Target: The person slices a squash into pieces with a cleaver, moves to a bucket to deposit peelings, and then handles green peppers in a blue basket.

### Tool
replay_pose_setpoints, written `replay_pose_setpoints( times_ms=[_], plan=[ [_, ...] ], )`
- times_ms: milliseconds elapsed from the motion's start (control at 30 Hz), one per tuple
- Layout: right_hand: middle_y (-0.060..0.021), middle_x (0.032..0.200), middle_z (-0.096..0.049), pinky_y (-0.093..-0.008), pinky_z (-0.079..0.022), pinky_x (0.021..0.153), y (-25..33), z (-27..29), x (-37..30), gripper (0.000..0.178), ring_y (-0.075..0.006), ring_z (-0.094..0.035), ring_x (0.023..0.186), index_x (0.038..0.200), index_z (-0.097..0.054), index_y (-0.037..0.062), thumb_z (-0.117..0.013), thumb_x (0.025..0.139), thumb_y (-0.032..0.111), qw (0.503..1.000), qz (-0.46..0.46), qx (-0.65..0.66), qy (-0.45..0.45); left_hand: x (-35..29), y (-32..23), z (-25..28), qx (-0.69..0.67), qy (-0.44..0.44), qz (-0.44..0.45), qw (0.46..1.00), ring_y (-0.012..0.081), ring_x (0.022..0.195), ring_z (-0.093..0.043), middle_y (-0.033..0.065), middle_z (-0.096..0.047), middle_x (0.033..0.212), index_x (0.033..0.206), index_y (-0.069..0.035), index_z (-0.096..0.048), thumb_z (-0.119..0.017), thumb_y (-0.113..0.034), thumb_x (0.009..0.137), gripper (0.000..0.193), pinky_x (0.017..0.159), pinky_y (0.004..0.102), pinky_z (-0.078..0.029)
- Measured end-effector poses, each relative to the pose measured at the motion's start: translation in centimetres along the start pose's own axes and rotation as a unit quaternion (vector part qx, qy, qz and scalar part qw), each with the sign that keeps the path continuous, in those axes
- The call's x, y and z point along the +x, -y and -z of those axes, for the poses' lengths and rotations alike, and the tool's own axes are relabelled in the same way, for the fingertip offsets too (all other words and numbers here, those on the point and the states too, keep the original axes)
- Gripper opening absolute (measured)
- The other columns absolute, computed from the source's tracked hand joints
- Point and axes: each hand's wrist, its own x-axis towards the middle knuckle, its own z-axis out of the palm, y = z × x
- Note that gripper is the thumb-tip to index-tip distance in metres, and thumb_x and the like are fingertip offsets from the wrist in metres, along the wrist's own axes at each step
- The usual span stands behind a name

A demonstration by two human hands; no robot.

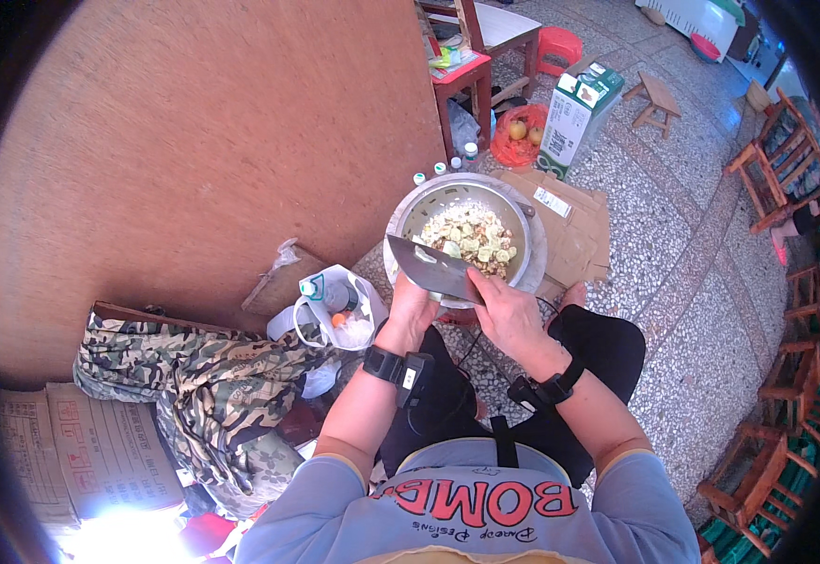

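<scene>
My right hand is closed round the handle end of a broad, dark cleaver. The blade slants to the upper left over the near rim of a metal basin. Beneath the blade, my left hand is curled, its fingertips hidden; a pale edge shows beside it, too little to name. Inside the basin lies chopped food: whitish bits, pale green slices and brown pieces. The basin rests on a round, pale surface.
A white bag with a bottle stands left of the basin, by camouflage cloth. Flattened cardboard lies to the right. Beyond are small bottles, a red bag of round fruit, a carton and a wooden stool.
</scene>
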Motion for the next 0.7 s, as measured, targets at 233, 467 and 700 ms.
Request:
replay_pose_setpoints(
  times_ms=[233,467,700],
  plan=[
    [-0.0167,0.092,-0.058,-0.0388,-0.047,0.065,-4.1,-1.4,-0.8,0.029,-0.0316,-0.057,0.08,0.102,-0.054,0.0031,-0.053,0.074,0.012,0.989,-0.142,0.026,0.017,0.5,-0.3,0.4,0.039,-0.034,0.028,0.998,0.0201,0.075,-0.059,0.011,-0.057,0.086,0.092,0.001,-0.051,-0.055,0.001,0.078,0.015,0.069,0.0243,-0.049],
    [-0.0137,0.087,-0.058,-0.0366,-0.048,0.064,-0.5,0.1,-0.1,0.039,-0.0311,-0.057,0.075,0.11,-0.05,0.004,-0.057,0.071,0.007,0.998,-0.027,0.053,-0.016,0.8,0.6,0.1,0.048,-0.009,0.022,0.999,0.0158,0.077,-0.057,0.0058,-0.06,0.087,0.093,-0.001,-0.055,-0.055,-0.001,0.078,0.016,0.069,0.0277,-0.047],
    [-0.0099,0.082,-0.055,-0.0352,-0.047,0.059,-0.4,0.4,-0.2,0.044,-0.0261,-0.057,0.071,0.111,-0.047,0.0039,-0.059,0.069,0.012,1.0,-0.002,0.015,-0.015,0.5,0.7,-0.3,0.03,0.006,-0.006,0.999,0.0187,0.084,-0.056,0.0077,-0.056,0.093,0.1,-0.003,-0.05,-0.054,-0.006,0.081,0.019,0.074,0.0324,-0.048]
  ],
)
